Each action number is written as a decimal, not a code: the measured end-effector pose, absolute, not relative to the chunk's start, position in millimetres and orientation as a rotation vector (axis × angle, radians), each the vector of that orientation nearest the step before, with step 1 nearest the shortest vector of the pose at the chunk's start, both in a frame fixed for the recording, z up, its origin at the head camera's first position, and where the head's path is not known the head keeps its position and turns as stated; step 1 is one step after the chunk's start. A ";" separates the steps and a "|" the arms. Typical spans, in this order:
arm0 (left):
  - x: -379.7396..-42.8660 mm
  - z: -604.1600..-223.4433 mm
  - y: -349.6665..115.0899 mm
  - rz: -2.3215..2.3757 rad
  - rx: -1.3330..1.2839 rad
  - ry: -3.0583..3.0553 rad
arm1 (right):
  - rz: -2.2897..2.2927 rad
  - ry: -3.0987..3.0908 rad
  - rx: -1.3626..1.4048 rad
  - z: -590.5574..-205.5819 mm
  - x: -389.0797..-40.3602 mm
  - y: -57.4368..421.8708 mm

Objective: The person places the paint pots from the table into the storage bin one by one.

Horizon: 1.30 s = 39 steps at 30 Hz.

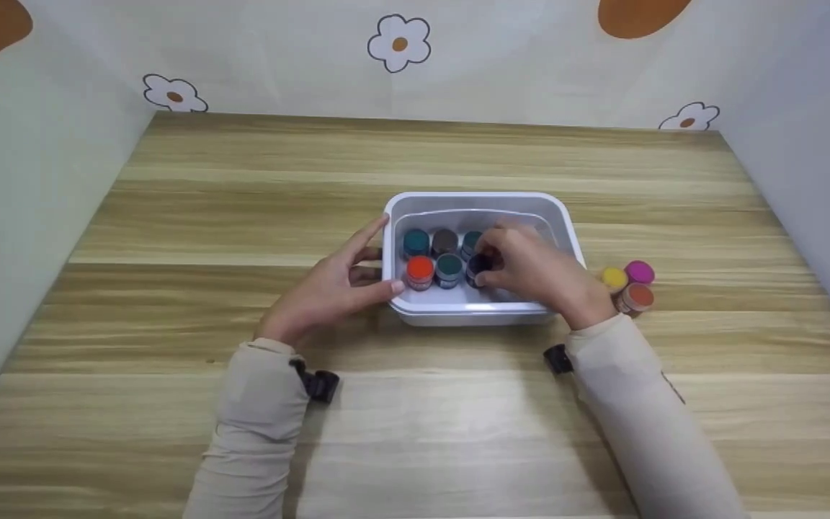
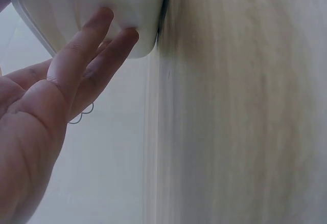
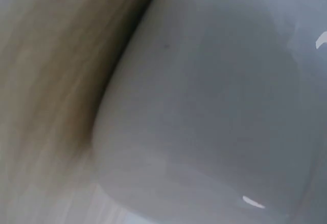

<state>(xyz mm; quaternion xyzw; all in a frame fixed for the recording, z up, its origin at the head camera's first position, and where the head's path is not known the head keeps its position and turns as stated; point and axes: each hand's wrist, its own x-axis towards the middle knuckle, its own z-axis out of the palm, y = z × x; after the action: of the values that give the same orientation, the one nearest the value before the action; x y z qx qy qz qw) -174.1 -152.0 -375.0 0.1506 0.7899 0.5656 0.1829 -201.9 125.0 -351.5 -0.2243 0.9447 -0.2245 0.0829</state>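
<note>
A white plastic tub (image 1: 476, 308) stands on the table with several small paint jars inside, in two rows. The front row has an orange-red jar (image 1: 420, 270), a dark green jar (image 1: 448, 269) and a very dark jar (image 1: 474, 272). Thumb and fingers of my right hand (image 1: 530, 263) pinch that dark jar inside the tub. My left hand (image 1: 328, 292) holds the tub's left side, thumb over the rim and fingertips (image 2: 127, 35) against the outer wall. The right wrist view has only the tub's outer wall (image 3: 204, 106), with the hand out of sight.
Outside the tub on the right, beside my right wrist, stand a yellow jar (image 1: 613, 279), a magenta jar (image 1: 640, 272) and a brown-orange jar (image 1: 637, 297). A wood-grain table (image 1: 415, 425) lies under everything. A flower-patterned wall covering (image 1: 530, 65) rises behind it.
</note>
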 end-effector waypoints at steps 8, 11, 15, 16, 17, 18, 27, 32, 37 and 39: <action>-174.5 -375.9 -152.6 1.597 0.427 2.225 | -0.689 2.811 -0.690 -352.1 -201.6 126.5; -174.6 -376.3 -152.3 1.582 0.431 2.232 | -0.716 2.806 -0.686 -351.2 -200.5 131.0; -174.5 -376.1 -152.2 1.598 0.426 2.214 | -0.774 2.823 -0.699 -345.7 -199.2 140.3; -174.4 -376.1 -152.2 1.604 0.425 2.211 | -0.792 2.830 -0.693 -343.4 -198.6 143.4; -174.4 -376.1 -152.3 1.613 0.425 2.203 | -0.818 2.837 -0.696 -341.2 -198.3 147.3; -174.4 -376.1 -152.2 1.621 0.424 2.196 | -0.846 2.842 -0.693 -338.9 -197.5 151.5; -175.3 -375.4 -153.2 1.596 0.409 2.218 | -1.048 2.948 -0.589 -321.7 -188.1 202.7; -175.8 -376.5 -153.2 1.597 0.408 2.208 | -1.063 2.995 -0.441 -324.5 -180.8 237.4; -176.4 -377.6 -153.7 1.585 0.429 2.219 | -1.072 2.959 -0.281 -336.2 -175.8 270.5; -176.5 -377.9 -153.8 1.574 0.432 2.230 | -1.053 2.941 -0.234 -341.9 -174.8 280.2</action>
<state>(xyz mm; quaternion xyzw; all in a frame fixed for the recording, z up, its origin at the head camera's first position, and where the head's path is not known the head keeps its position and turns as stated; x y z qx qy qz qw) -176.5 -153.8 -377.9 0.1534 0.7926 0.5593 0.1881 -174.8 280.2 -341.9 -0.0746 0.9388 -0.3362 0.0046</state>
